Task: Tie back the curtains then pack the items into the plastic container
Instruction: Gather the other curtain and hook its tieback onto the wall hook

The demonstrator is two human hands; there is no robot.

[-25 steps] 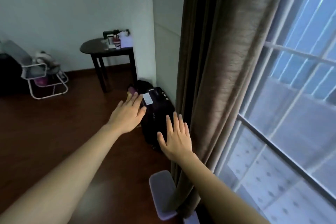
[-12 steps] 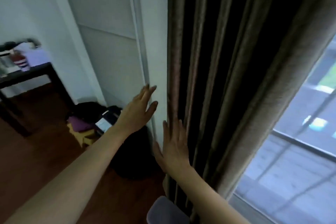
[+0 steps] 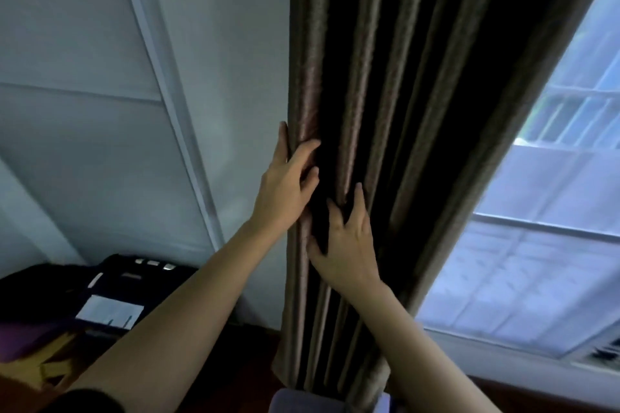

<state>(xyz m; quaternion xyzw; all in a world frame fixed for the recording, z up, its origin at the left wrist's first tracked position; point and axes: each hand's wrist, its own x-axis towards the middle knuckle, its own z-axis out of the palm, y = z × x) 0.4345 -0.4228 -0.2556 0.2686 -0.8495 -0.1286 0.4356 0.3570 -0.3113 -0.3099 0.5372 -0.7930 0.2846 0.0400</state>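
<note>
Pale wall (image 3: 100,161), curtain (image 3: 385,94) at 12 o'clock. Hovering is over: the left hand (image 3: 285,191) grips its edge fold and the right hand (image 3: 350,245) presses in spread-fingered, so gathering likely begins.

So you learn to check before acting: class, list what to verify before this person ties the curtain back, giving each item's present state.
1. Left hand has a grip on the curtain edge: ok.
2. Right hand has a grip on the folds: cannot tell; its fingers lie spread among them.
3. All folds gathered between the hands: not ok.
4. Tie-back in view: not ok.
5. Window beside the curtain uncovered: ok.
</note>
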